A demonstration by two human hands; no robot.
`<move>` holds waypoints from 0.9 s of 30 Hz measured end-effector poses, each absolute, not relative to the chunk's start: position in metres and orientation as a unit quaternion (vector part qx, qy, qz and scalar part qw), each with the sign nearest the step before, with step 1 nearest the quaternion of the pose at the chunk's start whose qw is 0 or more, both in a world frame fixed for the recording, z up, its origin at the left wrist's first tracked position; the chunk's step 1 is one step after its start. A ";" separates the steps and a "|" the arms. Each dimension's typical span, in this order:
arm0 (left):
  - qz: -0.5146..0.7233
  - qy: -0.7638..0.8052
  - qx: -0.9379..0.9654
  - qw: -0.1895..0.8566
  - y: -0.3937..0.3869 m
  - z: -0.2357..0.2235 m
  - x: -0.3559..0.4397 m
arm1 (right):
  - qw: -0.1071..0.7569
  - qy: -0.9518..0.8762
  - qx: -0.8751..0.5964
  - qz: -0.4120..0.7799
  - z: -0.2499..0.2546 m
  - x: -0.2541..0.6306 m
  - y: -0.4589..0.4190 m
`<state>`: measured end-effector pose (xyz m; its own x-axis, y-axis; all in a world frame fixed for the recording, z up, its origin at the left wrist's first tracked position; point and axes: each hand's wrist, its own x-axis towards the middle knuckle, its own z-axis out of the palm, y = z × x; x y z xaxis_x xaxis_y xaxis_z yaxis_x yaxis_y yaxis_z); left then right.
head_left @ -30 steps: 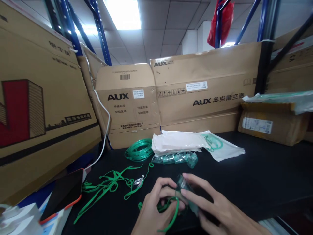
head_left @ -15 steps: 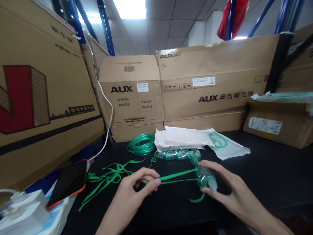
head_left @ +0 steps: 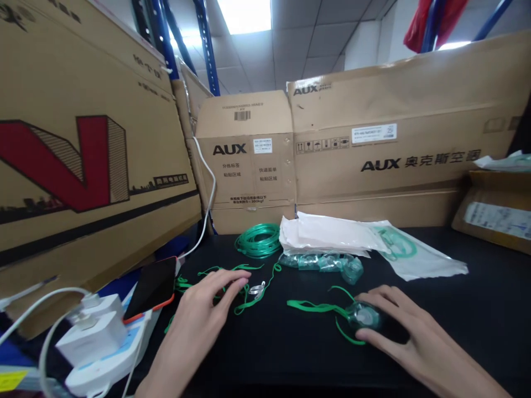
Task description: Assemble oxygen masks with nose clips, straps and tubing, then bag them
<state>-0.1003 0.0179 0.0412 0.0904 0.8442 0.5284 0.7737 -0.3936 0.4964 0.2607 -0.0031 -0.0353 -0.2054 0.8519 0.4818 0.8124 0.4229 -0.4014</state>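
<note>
My right hand (head_left: 398, 323) grips a small clear green face mask (head_left: 363, 316) on the black table, thumb at its near side and fingers over its far side. Its green elastic strap (head_left: 313, 305) lies loose to the left, with shorter green ends curling off above and below. Over a tangle of green straps (head_left: 182, 283), my left hand (head_left: 203, 315) has thumb and forefinger slightly apart, with nothing visible between them. Just right of those fingertips lie small silvery metal strips (head_left: 257, 289). The left hand hides part of the tangle.
Behind are a coil of green tubing (head_left: 258, 240), white packets (head_left: 332, 235), a bagged green tube set (head_left: 423, 257) and a row of clear masks (head_left: 319, 262). At left lie a phone (head_left: 151, 287) and a power strip with white chargers (head_left: 93, 331). Cardboard boxes (head_left: 249, 182) wall the back.
My left hand has let go of the mask's strap and moved left over the strap tangle. My right hand has lowered the mask to the table. The view has turned slightly left.
</note>
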 end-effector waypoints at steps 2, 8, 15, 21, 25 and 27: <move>0.349 0.546 0.760 0.039 0.019 0.036 -0.103 | 0.325 -0.773 -0.544 0.020 -0.037 0.259 -0.003; 0.213 0.559 0.801 0.026 0.024 0.015 -0.087 | 0.311 -0.778 -0.546 -0.014 -0.045 0.263 -0.001; 0.101 0.506 0.855 -0.043 0.036 -0.002 -0.087 | 0.328 -0.780 -0.531 -0.041 -0.044 0.257 0.000; 0.085 0.529 0.844 -0.033 0.034 0.014 -0.092 | 0.321 -0.779 -0.534 -0.074 -0.050 0.259 0.001; 0.090 0.572 0.814 -0.043 0.062 0.057 -0.076 | 0.321 -0.775 -0.519 -0.162 -0.052 0.255 0.003; 0.090 0.584 0.805 -0.050 0.088 0.074 -0.067 | 0.316 -0.772 -0.513 -0.202 -0.050 0.253 0.002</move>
<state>-0.0673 0.0880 0.0738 0.3020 0.9313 0.2037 0.9494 -0.3132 0.0244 0.2525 0.0020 -0.0500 -0.2741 0.6647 0.6950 0.9199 0.3920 -0.0121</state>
